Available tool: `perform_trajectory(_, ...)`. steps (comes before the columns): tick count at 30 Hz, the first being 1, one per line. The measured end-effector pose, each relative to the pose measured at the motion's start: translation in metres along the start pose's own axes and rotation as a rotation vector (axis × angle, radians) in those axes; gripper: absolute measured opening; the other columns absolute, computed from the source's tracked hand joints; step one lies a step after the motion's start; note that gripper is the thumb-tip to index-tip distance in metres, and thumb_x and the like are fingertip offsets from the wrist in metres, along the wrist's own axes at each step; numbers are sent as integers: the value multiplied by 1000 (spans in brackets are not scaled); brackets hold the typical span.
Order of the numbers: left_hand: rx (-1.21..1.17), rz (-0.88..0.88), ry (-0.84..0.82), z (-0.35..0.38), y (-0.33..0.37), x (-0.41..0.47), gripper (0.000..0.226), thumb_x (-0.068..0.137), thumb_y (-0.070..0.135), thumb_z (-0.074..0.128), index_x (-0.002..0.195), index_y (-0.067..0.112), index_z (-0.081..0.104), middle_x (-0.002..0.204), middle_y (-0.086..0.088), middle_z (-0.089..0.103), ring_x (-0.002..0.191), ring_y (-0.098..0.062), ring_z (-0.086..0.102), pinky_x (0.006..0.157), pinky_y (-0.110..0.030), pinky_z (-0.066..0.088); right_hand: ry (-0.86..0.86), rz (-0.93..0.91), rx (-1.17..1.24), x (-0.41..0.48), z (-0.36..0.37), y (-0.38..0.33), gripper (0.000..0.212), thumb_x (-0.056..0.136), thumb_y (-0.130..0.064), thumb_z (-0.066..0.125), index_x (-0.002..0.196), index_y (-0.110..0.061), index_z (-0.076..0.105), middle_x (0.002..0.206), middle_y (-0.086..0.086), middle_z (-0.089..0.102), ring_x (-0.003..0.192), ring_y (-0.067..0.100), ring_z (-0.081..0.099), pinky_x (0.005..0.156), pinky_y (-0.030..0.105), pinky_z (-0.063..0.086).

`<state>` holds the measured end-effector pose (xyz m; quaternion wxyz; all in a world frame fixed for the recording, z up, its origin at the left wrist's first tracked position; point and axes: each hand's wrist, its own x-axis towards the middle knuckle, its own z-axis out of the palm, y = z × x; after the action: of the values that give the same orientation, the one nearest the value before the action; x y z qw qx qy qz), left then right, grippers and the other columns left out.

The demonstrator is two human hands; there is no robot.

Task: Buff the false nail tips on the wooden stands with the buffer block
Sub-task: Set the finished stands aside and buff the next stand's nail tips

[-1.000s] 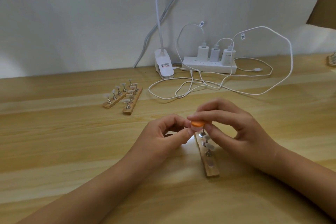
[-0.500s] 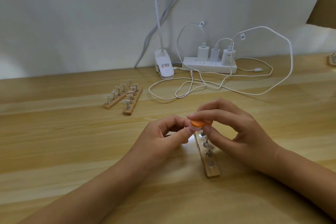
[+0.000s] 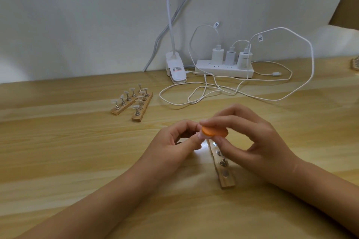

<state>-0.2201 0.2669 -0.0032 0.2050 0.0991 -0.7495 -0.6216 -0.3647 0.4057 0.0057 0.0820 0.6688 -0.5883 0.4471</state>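
Note:
My right hand (image 3: pixel 252 141) pinches a small orange buffer block (image 3: pixel 214 131) between its fingers and thumb. The block lies over the far end of a wooden stand (image 3: pixel 226 177) that runs toward me on the table. My left hand (image 3: pixel 174 141) pinches a nail tip (image 3: pixel 202 137) just under the block's left end; the tip is mostly hidden. Metal pegs on the stand show below my right thumb. Two more wooden stands (image 3: pixel 134 103) with clear nail tips lie side by side at the far left.
A white power strip (image 3: pixel 223 70) with three chargers sits against the wall, with loose white cables (image 3: pixel 204 95) looping onto the wooden table (image 3: pixel 58 151). A white lamp clip (image 3: pixel 175 70) stands left of the strip. Some object pokes in at the far right edge.
The orange block has shifted slightly along the nail tip in my right hand. My left hand holds its place.

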Motion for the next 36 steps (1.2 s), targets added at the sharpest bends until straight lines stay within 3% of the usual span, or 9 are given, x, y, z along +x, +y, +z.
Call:
perform_trajectory(5, -8, -19, 12, 0, 0, -1, 9, 84, 31, 64, 89, 27, 70, 90, 11, 67, 86, -3, 62, 93, -38, 51, 43, 99, -36, 1, -4, 5, 29, 83, -9, 69, 113, -11, 71, 92, 3, 58, 88, 11, 58, 83, 16, 44)
perform_trajectory(11, -39, -33, 39, 1, 1, -1, 9, 83, 32, 64, 89, 29, 70, 88, 13, 66, 86, -5, 61, 92, -33, 51, 105, 167, 29, 3, -5, 7, 27, 87, -3, 73, 112, -11, 70, 101, -3, 63, 93, 10, 59, 85, 17, 45)
perform_trajectory(15, -81, -16, 39, 1, 4, -1, 5, 85, 32, 69, 88, 28, 70, 87, 1, 63, 81, -6, 58, 76, -21, 51, 54, 17, 3, 1, 0, 1, 26, 88, -15, 68, 112, -6, 69, 105, 0, 62, 96, 12, 60, 86, 19, 46)
perform_trajectory(17, -91, -24, 46, 2, 4, -1, 7, 84, 28, 66, 87, 26, 71, 87, -3, 62, 78, -6, 57, 69, -17, 50, 43, 38, 8, 0, 1, 3, 27, 87, -15, 70, 112, -7, 69, 104, 0, 62, 96, 12, 60, 86, 20, 47)
perform_trajectory(23, -93, -22, 37, 2, 3, -1, 14, 82, 29, 65, 92, 21, 71, 97, -14, 69, 87, -9, 63, 73, -19, 52, 54, 43, 3, 0, 2, 3, 26, 87, -19, 70, 111, -8, 69, 95, 1, 59, 89, 10, 58, 83, 17, 46)
perform_trajectory(27, -117, -25, 52, 1, 3, -1, 6, 87, 23, 68, 90, 19, 71, 88, -4, 66, 81, -5, 61, 71, -17, 51, 67, 70, -4, 1, 0, 5, 26, 84, -10, 73, 110, -8, 69, 95, 0, 60, 88, 9, 58, 83, 15, 44)
perform_trajectory(31, -63, -16, 22, 1, 2, 0, 8, 89, 27, 65, 93, 21, 70, 96, -9, 69, 88, -9, 63, 75, -20, 53, 46, 20, -13, -1, 3, 4, 25, 87, -18, 70, 110, -7, 69, 97, -1, 59, 90, 12, 58, 83, 20, 46)
perform_trajectory(34, -63, -5, 24, 1, 2, -1, 5, 91, 18, 63, 91, 19, 68, 86, 3, 65, 82, -4, 59, 72, -18, 51, 66, 57, -3, 0, 2, 6, 25, 85, -12, 74, 109, -8, 70, 98, -1, 61, 90, 12, 59, 83, 22, 48)
perform_trajectory(36, -50, 13, 4, 2, 3, -1, 5, 87, 25, 64, 89, 21, 67, 84, 9, 65, 83, -3, 59, 72, -18, 51, 53, 38, -4, 0, 3, 4, 24, 86, -14, 73, 109, -7, 69, 99, -2, 60, 90, 11, 58, 83, 19, 46)
